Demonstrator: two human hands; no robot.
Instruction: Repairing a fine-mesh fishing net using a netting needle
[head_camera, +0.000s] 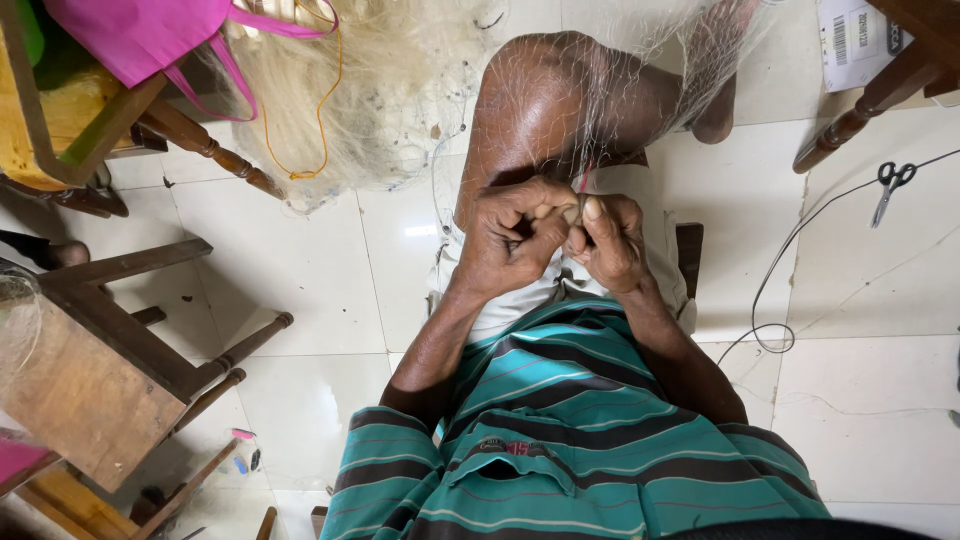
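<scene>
The floor (300, 260) is pale, glossy tile with thin grout lines, seen from straight above. On it, at upper left, lies a heaped mass of fine, pale fishing net (385, 90), with an orange cord (325, 110) looping through it. The net spreads rightward in a thin veil over the person's bare raised knee (550, 100).

Both hands meet just below that knee, in front of the lap, touching each other. The left hand (510, 240) is curled nearly into a fist, fingers folded in tight and the thumb pressed toward the right hand, pinching strands of the net. The right hand (608, 240) is likewise closed narrow, its thumb upright with the nail showing, gripping the net at the same spot; a small reddish sliver shows just above the fingers, too small to tell what it is. The strands themselves are too fine to follow within the grip.

The person wears a teal shirt (570, 430) with dark stripes and sits on a dark wooden seat (690, 255) whose edge shows beside the right wrist.

At left stands a wooden stool (90, 370) with turned legs; above it a wooden chair (70, 120) carries a pink bag (140, 35). At right, scissors (890, 185) lie on the tile near a thin black cable (780, 290) that coils well apart from the hands.
</scene>
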